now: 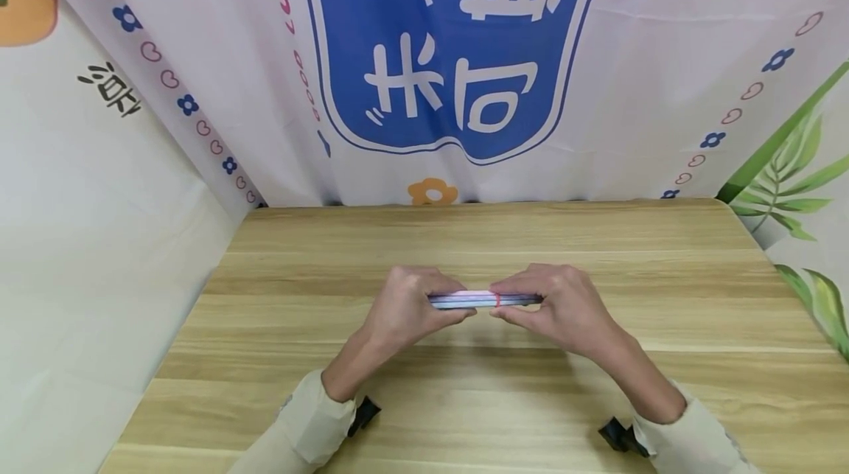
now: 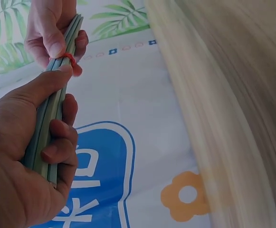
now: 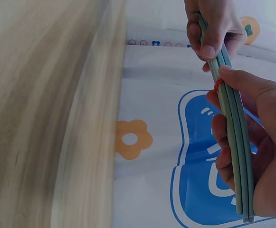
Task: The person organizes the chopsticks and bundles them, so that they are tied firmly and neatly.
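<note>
A bundle of slim, straight pencil-like sticks [image 1: 479,299] spans crosswise between my two hands, over the middle of the table. My left hand [image 1: 406,304] grips its left part, with thumb and fingers on opposite sides. On the right part, my right hand [image 1: 564,306] holds it the same way, the fingertips of both hands almost meeting. A thin red band [image 1: 498,300] circles the sticks close to the right fingertips. The sticks [image 3: 238,147] look pale green in the wrist views, where my curled fingers wrap around them. Part of the bundle is hidden by both hands.
The wood-grain table [image 1: 278,260] extends all around beneath the hands. Behind it hangs a white printed curtain [image 1: 623,127] with a blue badge. Black pieces [image 1: 622,436] stick out beside both sleeve cuffs.
</note>
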Tool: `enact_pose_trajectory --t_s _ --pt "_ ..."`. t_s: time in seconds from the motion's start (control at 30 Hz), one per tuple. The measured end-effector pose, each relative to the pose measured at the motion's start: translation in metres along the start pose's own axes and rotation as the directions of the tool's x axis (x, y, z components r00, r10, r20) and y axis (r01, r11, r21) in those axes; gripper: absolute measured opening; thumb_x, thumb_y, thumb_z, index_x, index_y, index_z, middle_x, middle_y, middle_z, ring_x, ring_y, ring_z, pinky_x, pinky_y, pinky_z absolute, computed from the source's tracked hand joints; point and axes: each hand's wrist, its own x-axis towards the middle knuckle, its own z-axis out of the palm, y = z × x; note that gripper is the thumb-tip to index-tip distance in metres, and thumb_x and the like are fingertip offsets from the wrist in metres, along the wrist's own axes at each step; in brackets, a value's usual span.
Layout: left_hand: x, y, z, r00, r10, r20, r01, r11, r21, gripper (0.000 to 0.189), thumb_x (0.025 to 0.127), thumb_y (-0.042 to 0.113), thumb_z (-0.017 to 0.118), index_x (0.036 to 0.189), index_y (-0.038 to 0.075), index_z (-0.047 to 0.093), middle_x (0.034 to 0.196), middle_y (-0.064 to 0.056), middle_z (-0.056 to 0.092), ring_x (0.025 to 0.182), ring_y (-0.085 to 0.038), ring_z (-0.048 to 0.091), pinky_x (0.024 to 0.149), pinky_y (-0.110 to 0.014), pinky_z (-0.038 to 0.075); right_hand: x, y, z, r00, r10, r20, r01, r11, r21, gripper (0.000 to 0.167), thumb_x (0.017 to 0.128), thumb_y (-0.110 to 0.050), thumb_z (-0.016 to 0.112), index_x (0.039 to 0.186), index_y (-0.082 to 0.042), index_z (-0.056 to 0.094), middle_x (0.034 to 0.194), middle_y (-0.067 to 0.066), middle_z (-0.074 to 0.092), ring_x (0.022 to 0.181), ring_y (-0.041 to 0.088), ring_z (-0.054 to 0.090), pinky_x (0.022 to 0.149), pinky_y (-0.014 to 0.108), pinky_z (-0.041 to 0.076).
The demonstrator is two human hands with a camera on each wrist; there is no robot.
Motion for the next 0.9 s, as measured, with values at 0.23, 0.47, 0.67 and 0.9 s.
enact_pose_trajectory --t_s 0.23,0.47,0.67,0.9 --pt "0.001 -0.001 0.000 1.000 0.007 -0.014 -0.007 1.000 0.006 0.018 0.080 0.018 0.097 0.093 0.011 0.087 0.086 0.000 0.083 0.070 -0.006 0.072 0.064 -0.012 0.053 0.001 -0.004 0.000 0.997 0.056 0.053 -0.056 0.998 0.002 0.033 0.084 -0.029 0.094 0.113 -0.018 0.086 0.103 -0.001 0.085 0.084 0.011 0.078 0.067 0.026 0.058" --pt "0.000 -0.004 -0.001 1.000 -0.003 -0.014 0.004 1.000 0.024 0.020 0.079 0.022 0.098 0.093 0.013 0.087 0.085 0.002 0.082 0.066 -0.002 0.069 0.060 -0.010 0.049 -0.004 0.000 -0.007 0.992 0.092 0.091 -0.092 0.996 -0.003 0.037 0.084 -0.024 0.094 0.119 -0.017 0.083 0.109 -0.001 0.084 0.086 0.008 0.077 0.072 0.026 0.062" --pt "-0.002 -0.006 -0.004 0.999 -0.032 -0.036 0.033 0.998 0.049 0.026 0.077 0.027 0.099 0.096 0.013 0.088 0.086 0.001 0.083 0.067 -0.004 0.072 0.060 -0.011 0.050 -0.012 0.008 -0.017 0.993 0.095 0.068 -0.094 0.995 -0.018 0.035 0.082 -0.018 0.095 0.115 -0.016 0.084 0.107 -0.001 0.084 0.086 0.009 0.078 0.072 0.028 0.062" --pt "-0.005 -0.008 -0.010 0.997 -0.044 -0.068 0.048 0.997 0.054 0.030 0.075 0.027 0.101 0.097 0.013 0.088 0.085 0.001 0.083 0.066 -0.005 0.072 0.059 -0.014 0.050 -0.023 0.015 -0.026 0.994 0.103 0.023 -0.102 0.994 -0.031 0.034 0.082 -0.014 0.094 0.114 -0.017 0.084 0.104 -0.003 0.084 0.083 0.009 0.076 0.068 0.028 0.060"
